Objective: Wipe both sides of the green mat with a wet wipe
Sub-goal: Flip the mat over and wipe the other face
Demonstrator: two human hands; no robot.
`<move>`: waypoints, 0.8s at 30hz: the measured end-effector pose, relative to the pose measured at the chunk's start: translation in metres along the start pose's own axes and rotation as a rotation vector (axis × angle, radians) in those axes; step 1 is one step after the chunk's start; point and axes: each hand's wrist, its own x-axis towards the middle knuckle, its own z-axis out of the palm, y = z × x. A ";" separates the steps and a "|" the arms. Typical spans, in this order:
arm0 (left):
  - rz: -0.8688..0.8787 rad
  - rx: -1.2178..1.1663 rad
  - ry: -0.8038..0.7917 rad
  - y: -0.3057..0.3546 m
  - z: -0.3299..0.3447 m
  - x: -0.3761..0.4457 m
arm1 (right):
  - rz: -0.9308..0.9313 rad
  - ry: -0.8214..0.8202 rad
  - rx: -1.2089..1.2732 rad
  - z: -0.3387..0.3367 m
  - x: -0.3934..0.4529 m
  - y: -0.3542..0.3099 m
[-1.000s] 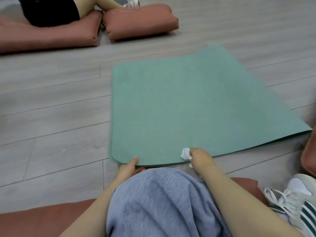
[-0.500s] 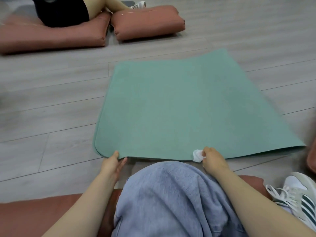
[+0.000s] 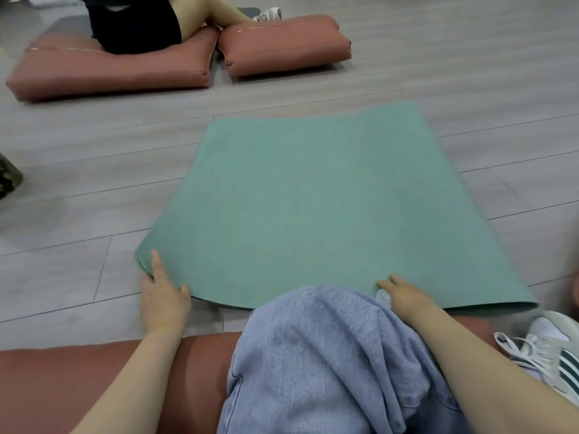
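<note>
Green mat [image 3: 316, 202] lies flat on the grey plank floor [image 3: 78, 183], its long axis running away from the person toward two red cushions [image 3: 282, 42], with bare floor on both sides. Its near edge meets the person's raised knee [image 3: 313, 333]. The left hand [image 3: 161, 297] rests on the near-left corner, forefinger straight on top, thumb at the edge. The right hand [image 3: 407, 297] presses a wet wipe [image 3: 383, 295] to the near edge, fingers curled over it. A sneaker [image 3: 551, 352] sits near the near-right corner.

Green mat [image 3: 313, 198], terracotta cushions [image 3: 109, 67], grey floor [image 3: 78, 183]
</note>
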 end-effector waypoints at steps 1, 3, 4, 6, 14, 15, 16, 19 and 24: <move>0.011 0.111 -0.025 -0.002 0.004 0.000 | 0.006 -0.023 -0.006 0.001 0.001 0.001; -0.012 0.240 -0.043 -0.005 0.005 -0.003 | 0.001 -0.036 0.001 0.003 0.005 0.001; -0.015 0.268 -0.039 -0.005 0.005 -0.004 | -0.003 -0.034 0.007 0.004 0.006 0.002; 0.063 0.356 -0.067 -0.005 0.010 -0.002 | -0.003 -0.037 0.017 0.006 0.008 0.003; 0.748 0.681 -0.523 0.023 0.052 -0.008 | -0.007 -0.028 0.043 0.009 0.012 0.006; 0.772 0.743 -0.550 0.026 0.059 -0.008 | -0.007 -0.029 0.049 0.009 0.012 0.006; 0.788 0.803 -0.574 0.030 0.066 -0.008 | -0.009 -0.031 0.049 0.008 0.011 0.005; 0.810 0.920 -0.641 0.034 0.086 -0.003 | -0.013 -0.022 0.011 0.004 0.006 0.002; 0.834 0.967 -0.685 0.035 0.093 -0.004 | -0.086 0.183 -0.152 -0.012 -0.006 0.000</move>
